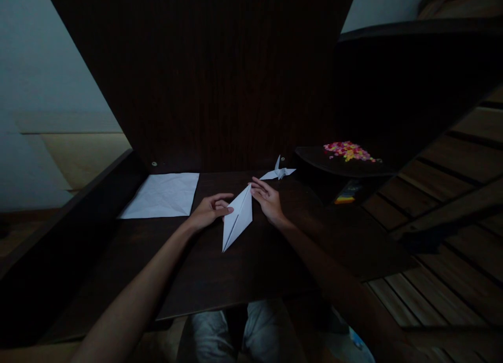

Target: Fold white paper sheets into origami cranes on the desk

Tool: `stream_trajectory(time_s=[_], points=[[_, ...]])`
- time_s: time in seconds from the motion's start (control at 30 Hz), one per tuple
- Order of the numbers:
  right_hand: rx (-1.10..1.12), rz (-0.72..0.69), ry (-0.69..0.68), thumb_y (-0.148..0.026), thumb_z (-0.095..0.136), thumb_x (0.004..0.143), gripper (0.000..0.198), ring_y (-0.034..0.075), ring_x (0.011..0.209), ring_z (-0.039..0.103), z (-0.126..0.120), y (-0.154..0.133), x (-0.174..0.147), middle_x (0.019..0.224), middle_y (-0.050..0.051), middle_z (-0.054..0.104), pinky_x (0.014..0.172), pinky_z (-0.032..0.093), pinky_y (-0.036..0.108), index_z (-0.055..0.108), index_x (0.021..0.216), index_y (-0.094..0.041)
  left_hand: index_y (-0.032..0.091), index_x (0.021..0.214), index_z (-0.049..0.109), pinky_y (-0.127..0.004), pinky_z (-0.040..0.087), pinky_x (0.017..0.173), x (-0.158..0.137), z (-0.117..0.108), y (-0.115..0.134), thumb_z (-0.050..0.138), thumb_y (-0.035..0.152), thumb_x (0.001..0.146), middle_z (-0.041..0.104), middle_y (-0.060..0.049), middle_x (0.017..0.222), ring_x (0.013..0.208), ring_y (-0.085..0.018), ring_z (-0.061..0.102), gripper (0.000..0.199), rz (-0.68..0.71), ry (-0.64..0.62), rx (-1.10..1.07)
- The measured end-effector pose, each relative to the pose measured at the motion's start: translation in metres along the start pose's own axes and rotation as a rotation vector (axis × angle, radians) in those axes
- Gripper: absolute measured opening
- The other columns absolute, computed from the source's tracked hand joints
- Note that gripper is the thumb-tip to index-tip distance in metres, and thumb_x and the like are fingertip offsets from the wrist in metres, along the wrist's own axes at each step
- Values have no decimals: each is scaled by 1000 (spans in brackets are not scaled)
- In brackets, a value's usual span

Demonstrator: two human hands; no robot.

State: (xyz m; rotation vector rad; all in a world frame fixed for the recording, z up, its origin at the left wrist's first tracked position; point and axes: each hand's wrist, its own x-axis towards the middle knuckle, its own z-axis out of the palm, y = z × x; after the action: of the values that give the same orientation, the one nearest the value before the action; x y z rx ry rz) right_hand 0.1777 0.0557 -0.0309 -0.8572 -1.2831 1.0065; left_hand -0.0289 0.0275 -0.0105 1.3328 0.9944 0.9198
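Note:
A white sheet of paper folded into a long diamond (238, 216) is held a little above or on the dark desk, its lower tip pointing toward me. A centre seam runs along its length. My left hand (212, 210) grips its left edge, thumb on top and fingers behind. At the upper tip, my right hand (268, 199) pinches the paper between thumb and fingers. Just beyond my right hand lies a finished white paper crane (279, 172). To the left of my left hand, a flat, slightly creased white paper sheet (161, 195) rests on the desk.
The dark wooden desk (204, 279) has a tall back panel (212, 80) and a raised left side board (66, 216). On a small curved shelf (353, 168) at right sits a pile of small colourful pieces (349, 151). Wooden slats (444, 195) extend beyond it.

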Motion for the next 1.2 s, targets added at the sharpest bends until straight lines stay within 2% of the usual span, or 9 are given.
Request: stream_trajectory(time_s=[0.17, 0.27, 0.33, 0.53, 0.63, 0.73, 0.87, 1.0, 1.2], points=[[76, 117, -57, -33, 75, 67, 68, 18, 92, 64, 7, 0, -5, 113, 7, 63, 87, 51, 36, 46, 128, -27, 14, 110, 59, -27, 47, 65, 3, 3, -2, 81, 31, 58, 68, -1, 75, 68, -16, 64, 59, 77, 171, -109], [92, 195, -132, -31, 76, 66, 67, 17, 81, 66, 11, 2, -10, 93, 2, 66, 76, 54, 33, 44, 125, -27, 15, 108, 56, -27, 48, 65, 5, 4, -4, 81, 32, 57, 67, 1, 72, 67, -15, 64, 59, 123, 251, -143], [101, 190, -176, -30, 75, 67, 63, 17, 76, 66, 12, 3, -12, 82, -1, 65, 70, 54, 32, 44, 122, -27, 17, 104, 53, -27, 49, 65, 6, 5, -6, 82, 32, 56, 67, 2, 71, 67, -15, 65, 57, 151, 271, -150], [69, 61, -208, -30, 71, 71, 40, 17, 74, 65, 12, 1, -13, 81, 0, 64, 66, 53, 30, 53, 106, -25, 15, 78, 61, -25, 49, 66, 5, 12, -10, 80, 34, 60, 65, -1, 74, 71, -14, 63, 32, 239, 272, -6], [-14, -37, -243, -32, 67, 75, 27, 19, 90, 64, 14, -5, -15, 97, 4, 66, 77, 51, 33, 61, 100, -23, 15, 80, 66, -27, 50, 66, 4, 14, -10, 79, 36, 61, 67, -3, 75, 72, -15, 63, 32, 228, 272, 24], [-146, -111, -296, -32, 63, 79, 19, 21, 97, 63, 16, -10, -18, 99, 6, 69, 89, 47, 36, 68, 94, -21, 14, 84, 68, -29, 51, 68, 2, 15, -8, 79, 37, 61, 69, -5, 78, 74, -18, 65, 34, 225, 261, 16], [-200, -92, -260, -32, 67, 76, 21, 22, 97, 64, 16, -12, -20, 100, 6, 71, 89, 47, 36, 70, 94, -21, 14, 96, 68, -31, 53, 72, -1, 15, -3, 79, 34, 62, 72, -7, 87, 80, -20, 67, 41, 183, 189, -53], [-165, -29, -205, -30, 71, 71, 23, 22, 94, 65, 12, -12, -18, 97, 6, 72, 86, 48, 35, 71, 92, -19, 14, 119, 59, -33, 55, 68, -3, 16, 2, 73, 31, 69, 73, -8, 89, 76, -21, 68, 54, 102, 122, -264], [-97, 20, -181, -31, 74, 68, 26, 20, 90, 65, 9, -12, -16, 95, 5, 71, 81, 49, 33, 71, 90, -19, 11, 115, 60, -38, 56, 74, -4, 17, 1, 76, 30, 67, 73, -12, 92, 83, -24, 69, 54, 98, 74, -333]])
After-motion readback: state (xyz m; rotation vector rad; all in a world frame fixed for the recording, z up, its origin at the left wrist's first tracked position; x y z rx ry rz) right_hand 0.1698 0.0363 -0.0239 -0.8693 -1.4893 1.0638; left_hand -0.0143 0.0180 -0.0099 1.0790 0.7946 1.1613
